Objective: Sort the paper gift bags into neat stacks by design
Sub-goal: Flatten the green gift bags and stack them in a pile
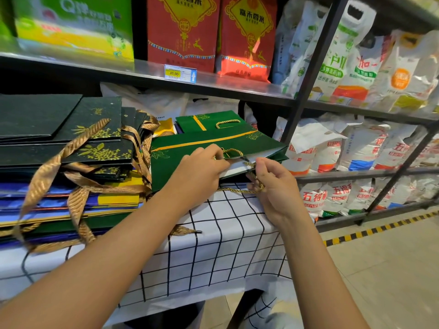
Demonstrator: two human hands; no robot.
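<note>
A flat green gift bag (190,148) with a gold stripe lies on the table's back right part. My left hand (202,169) rests on it, its fingers curled at the bag's open mouth by a gold rope handle (234,151). My right hand (268,184) pinches the other gold rope handle (237,191) at the bag's near edge. A second green bag (209,123) lies behind it. On the left stands a tall mixed pile: dark bags with gold leaves (95,129) on top, blue and yellow bags (71,200) beneath, brown ribbon handles (78,138) spilling over.
The table carries a white cloth with a black grid (213,245). A metal shelf (213,84) overhangs the piles, holding red rice boxes (183,32) and a price tag (179,73). Racks with white rice sacks (356,150) stand to the right above a tiled floor (392,269).
</note>
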